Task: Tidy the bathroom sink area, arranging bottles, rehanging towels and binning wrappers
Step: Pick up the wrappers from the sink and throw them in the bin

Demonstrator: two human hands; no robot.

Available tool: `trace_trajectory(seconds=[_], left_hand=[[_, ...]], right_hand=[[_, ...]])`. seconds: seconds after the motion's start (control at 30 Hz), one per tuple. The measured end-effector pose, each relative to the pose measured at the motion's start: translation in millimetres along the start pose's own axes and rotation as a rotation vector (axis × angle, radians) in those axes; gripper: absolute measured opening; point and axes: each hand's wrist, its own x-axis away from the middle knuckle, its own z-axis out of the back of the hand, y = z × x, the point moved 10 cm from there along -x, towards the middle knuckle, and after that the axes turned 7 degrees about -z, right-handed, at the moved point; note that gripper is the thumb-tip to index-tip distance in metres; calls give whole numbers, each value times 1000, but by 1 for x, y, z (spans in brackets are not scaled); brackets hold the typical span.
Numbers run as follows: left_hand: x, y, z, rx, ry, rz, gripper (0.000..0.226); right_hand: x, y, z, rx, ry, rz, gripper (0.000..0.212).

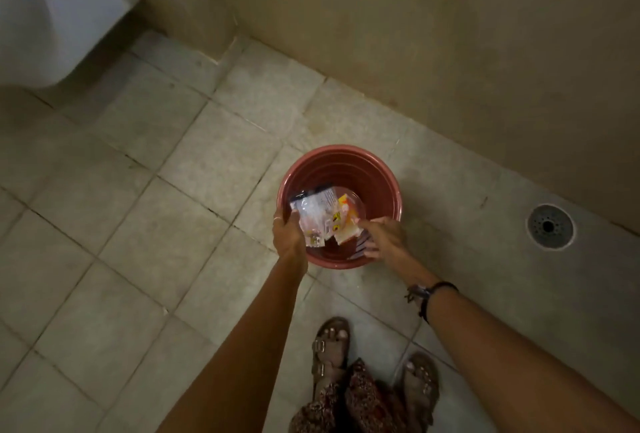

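Note:
A round red-brown bin [341,160] stands on the tiled floor near the wall. Over its mouth my left hand [289,237] grips a clear plastic wrapper [313,214] with a dark top edge. Beside it, a yellow and orange wrapper [346,221] hangs over the bin at the fingertips of my right hand [382,237]. Both hands are above the near rim of the bin. Whether anything lies at the bottom of the bin is hidden by the wrappers.
A white toilet bowl [59,17] is fixed to the wall at the upper left. A round metal floor drain [550,226] sits to the right of the bin. My sandalled feet [330,353] stand just behind the bin. A beige wall runs along the far side.

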Motion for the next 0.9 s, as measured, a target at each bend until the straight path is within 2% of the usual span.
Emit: trace_trajectory(seconds=[0.1,0.17,0.23,0.3,0.47,0.57,0.7,0.8,0.9], left_hand=[[21,16,2,-125,4,-81,42],[45,25,0,-130,1,-61,29],[77,34,-24,-31,-148,48,16],[114,57,-54,-10,-328,64,19],[209,169,-122,251,-597,-145,30],[280,243,-158,327,-800,-307,32],[376,318,-200,308,-1000,-495,26],[445,357,-232,278,-1124,-592,14],[503,385,-265,145,-1205,-765,16]], right_hand=[[21,1,4,-37,8,8,12],[48,-11,6,-146,-28,49,11],[83,-38,13,-231,-45,141,5],[126,-74,28,-306,-64,252,8],[252,-167,105,-515,-79,525,10],[331,-212,167,-654,-75,683,13],[422,-237,256,-788,24,816,11],[474,-239,315,-819,89,877,12],[508,-235,377,-860,132,901,14]])
